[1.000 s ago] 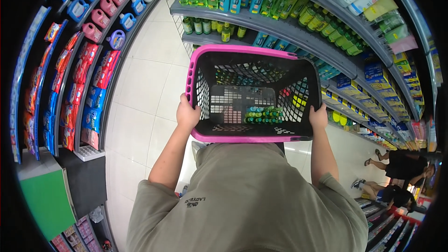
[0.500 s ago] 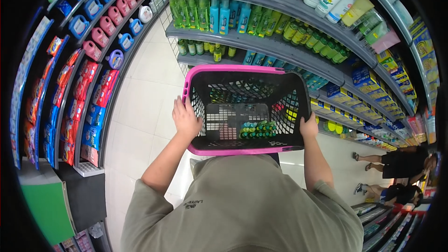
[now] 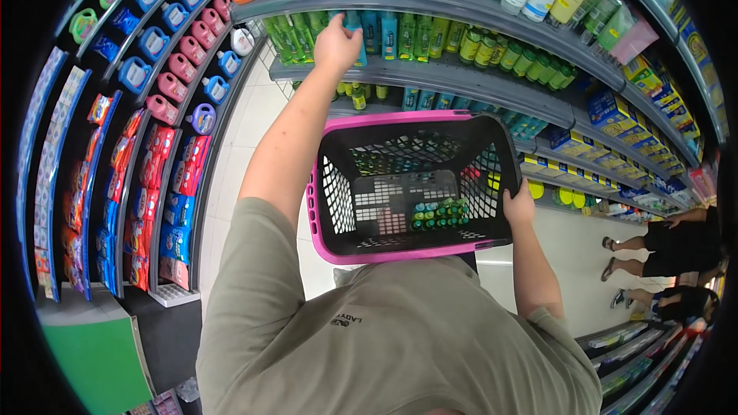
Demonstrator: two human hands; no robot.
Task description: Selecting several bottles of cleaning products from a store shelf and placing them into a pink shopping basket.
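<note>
My left hand is stretched out to the upper shelf, its fingers closed at a slim blue bottle in the row. Part of the bottle is hidden behind the hand. My right hand grips the right end of a black mesh shopping basket with a pink rim. The basket tilts open toward me, close against my body. Inside it, near the bottom, is a cluster of small green-capped bottles.
Green bottles and yellow-green containers share the grey shelf. White bottles stand above. Detergent jugs and red and blue bags line the left shelves. People are at the far right.
My left hand has let go of the basket's left side and moved up and forward to the blue bottle. The basket has shifted slightly right, with my right hand still on it.
</note>
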